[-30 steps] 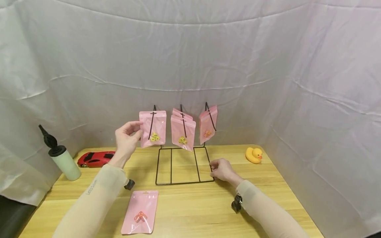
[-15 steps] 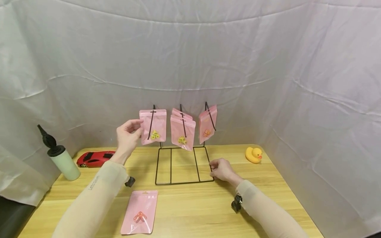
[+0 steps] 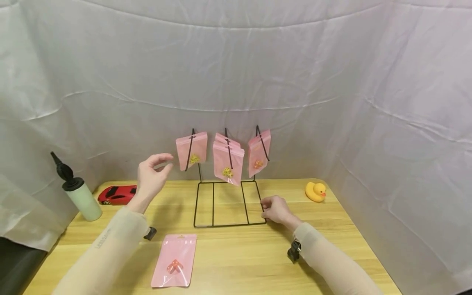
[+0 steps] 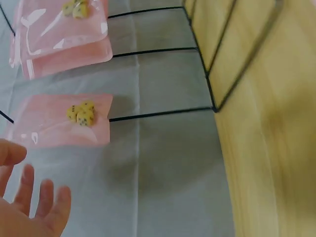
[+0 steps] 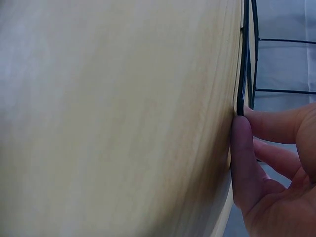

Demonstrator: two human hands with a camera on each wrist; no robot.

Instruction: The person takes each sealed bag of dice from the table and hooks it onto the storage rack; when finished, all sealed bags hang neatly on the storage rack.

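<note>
A black wire display rack (image 3: pixel 229 225) stands on the table with three hooks. From its left hook hangs a pink zip bag (image 3: pixel 199 146) with yellow dice. Just left of that bag, apart from it, my left hand (image 3: pixel 152 176) is raised with bent, spread fingers and nothing between them. The middle hook carries two pink bags (image 3: pixel 220 159), the front one with yellow dice. On the right hook is pink packaging (image 3: pixel 253 151) with orange dice. My right hand (image 3: pixel 275 209) pinches the rack's base wire (image 5: pixel 242 84) at its right front corner between thumb and fingers.
Another pink bag (image 3: pixel 176 250) with orange-red dice lies flat near the front. At the left are a red toy car (image 3: pixel 117 195) and a green hand pump (image 3: pixel 84 200). A yellow rubber duck (image 3: pixel 314 192) sits at the right. Grey cloth (image 3: pixel 236 73) hangs behind and beside the table.
My left hand has let go of the left bag and moved left, away from it. The bag has swung back and hangs turned on its hook. My right hand stays on the rack.
</note>
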